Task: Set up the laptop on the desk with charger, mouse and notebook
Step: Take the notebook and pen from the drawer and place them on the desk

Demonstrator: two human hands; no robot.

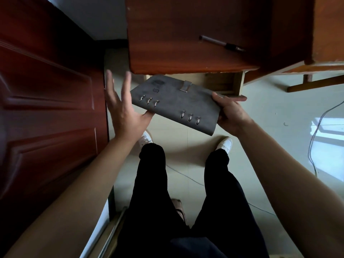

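The flat grey ring-bound notebook with a metal clasp hangs in the air just before the edge of the reddish-brown wooden surface, in front of an open pale wooden drawer; the right hand grips its right end, thumb on top; the left hand is spread, fingers straight, only the thumb touching the near left corner; the cover looks matte, the book stiff and fairly light, so an end grip clear of the rings probably suffices.
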